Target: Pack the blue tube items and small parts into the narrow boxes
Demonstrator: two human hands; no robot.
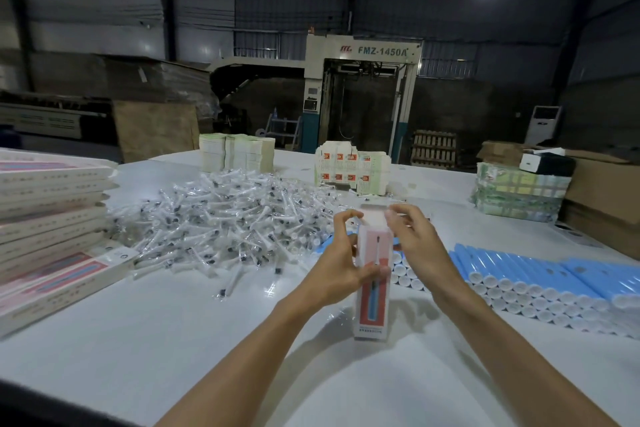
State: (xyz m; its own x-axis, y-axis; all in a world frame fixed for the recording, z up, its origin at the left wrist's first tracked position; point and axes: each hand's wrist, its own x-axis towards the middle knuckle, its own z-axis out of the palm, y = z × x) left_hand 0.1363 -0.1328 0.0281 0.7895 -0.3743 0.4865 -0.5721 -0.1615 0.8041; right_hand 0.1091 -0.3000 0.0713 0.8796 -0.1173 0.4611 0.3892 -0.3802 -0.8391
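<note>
The tabletop (pixel 173 340) is being used as the support for a narrow box (pixel 372 305), which is being stood on end at its middle, long axis upright and open mouth facing upward. A wide pile of small parts (pixel 214 218) is lying to the left of and beyond the box, and rows of blue tubes (pixel 519 274) are lying to the right of it, some just behind it. The box is being gripped at mid-height by the left hand (pixel 341 260), thumb pressed on its front, forefinger reaching to the top edge. The right hand (pixel 415 239) is being held at the box's upper right corner, fingers (pixel 393 217) bent there; whether they are pinching or only touching cannot be told through the blur. The top flap (pixel 374 210) is standing raised between both hands, directly above the mouth, so closing it is judged to call for a downward fold; both hands are equally near.
</note>
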